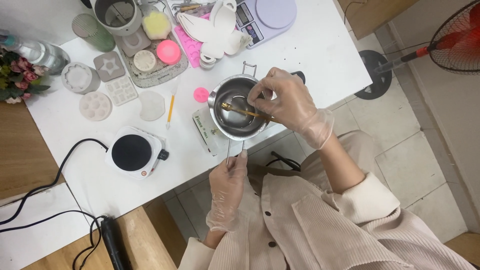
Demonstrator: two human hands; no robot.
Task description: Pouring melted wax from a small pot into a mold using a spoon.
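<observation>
A steel melting pot (235,107) sits at the near edge of the white table (310,45), its wire handle pointing toward me. My left hand (227,192), in a clear glove, grips that handle's end. My right hand (290,102), also gloved, hovers over the pot's right rim and holds a gold spoon (240,111) whose bowl rests inside the pot. The pot's inside looks shiny; I cannot tell what it holds.
A small electric hot plate (132,152) stands left of the pot, its black cable trailing off left. A carton (205,131) lies beside the pot. Silicone moulds (120,91), a pink disc (201,94), a scale (265,17), flowers (17,75) and a floor fan (457,40) surround.
</observation>
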